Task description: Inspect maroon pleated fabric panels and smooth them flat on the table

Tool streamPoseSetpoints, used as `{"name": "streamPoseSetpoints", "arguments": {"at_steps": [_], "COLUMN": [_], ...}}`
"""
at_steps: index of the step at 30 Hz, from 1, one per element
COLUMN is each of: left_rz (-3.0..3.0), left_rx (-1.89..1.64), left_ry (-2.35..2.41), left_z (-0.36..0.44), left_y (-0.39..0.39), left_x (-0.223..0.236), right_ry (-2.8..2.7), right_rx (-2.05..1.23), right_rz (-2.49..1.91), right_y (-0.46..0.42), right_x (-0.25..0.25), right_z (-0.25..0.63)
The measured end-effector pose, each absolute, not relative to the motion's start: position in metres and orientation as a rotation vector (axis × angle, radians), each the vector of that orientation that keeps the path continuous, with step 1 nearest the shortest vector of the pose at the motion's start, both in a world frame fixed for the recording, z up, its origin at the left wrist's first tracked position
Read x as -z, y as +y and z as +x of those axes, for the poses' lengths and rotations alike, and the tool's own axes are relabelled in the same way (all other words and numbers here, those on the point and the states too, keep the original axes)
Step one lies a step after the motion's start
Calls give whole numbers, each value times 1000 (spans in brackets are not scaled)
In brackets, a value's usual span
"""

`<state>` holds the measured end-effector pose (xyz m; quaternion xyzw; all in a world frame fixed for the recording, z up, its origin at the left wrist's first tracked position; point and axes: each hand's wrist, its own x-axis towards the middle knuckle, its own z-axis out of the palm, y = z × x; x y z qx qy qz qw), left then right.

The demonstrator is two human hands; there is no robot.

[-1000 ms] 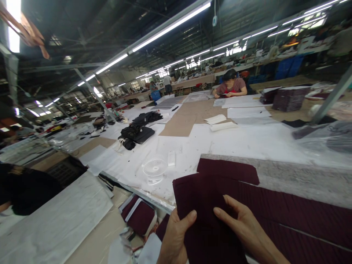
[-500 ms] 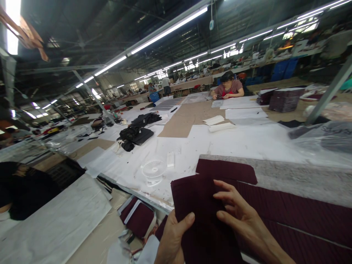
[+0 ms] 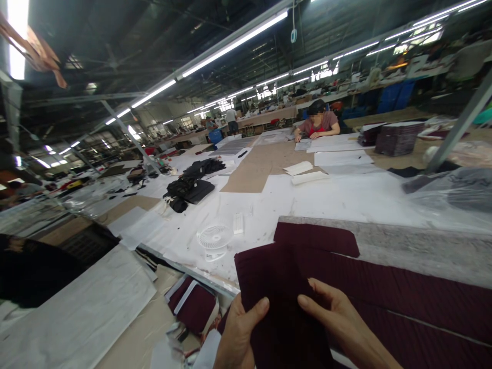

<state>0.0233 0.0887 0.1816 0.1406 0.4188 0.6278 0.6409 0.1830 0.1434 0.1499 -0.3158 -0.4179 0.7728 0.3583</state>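
I hold a stack of dark maroon fabric pieces (image 3: 274,287) at the near edge of the long table. My left hand (image 3: 238,335) grips its lower left side, thumb lying on top. My right hand (image 3: 332,318) rests on the top piece with its fingers pressed on the cloth. Under and to the right of the stack lies more maroon fabric (image 3: 415,297), and another maroon cut piece (image 3: 315,238) sits just behind it on a grey felt sheet (image 3: 423,246).
A small white fan (image 3: 214,238) lies on the white paper to the left. Black garments (image 3: 190,187) are piled further back. A person (image 3: 319,123) works at the far end near stacks of dark pieces (image 3: 400,137). Maroon bundles (image 3: 194,305) sit below the table edge.
My right hand lifted its fingers over the top piece half a second ago and has drawn back down onto it. The stack has shifted slightly left.
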Motion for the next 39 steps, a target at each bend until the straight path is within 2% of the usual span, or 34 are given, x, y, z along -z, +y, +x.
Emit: {"name": "streamPoseSetpoints", "arguments": {"at_steps": [13, 22, 34, 39], "left_rz": [325, 420, 433, 407], "left_rx": [-1426, -1350, -1357, -1429], "left_ry": [915, 873, 829, 906], "left_z": [23, 19, 14, 11], "left_y": [90, 91, 91, 92], "left_x": [-177, -182, -181, -181], "right_ry": [-1170, -1447, -1320, -1222], "right_rx": [-1925, -1552, -1814, -1924], "right_rz": [-844, -857, -785, -824], "right_y": [145, 174, 178, 161], "right_x": [-143, -157, -173, -163], "right_z": [186, 195, 189, 183]}}
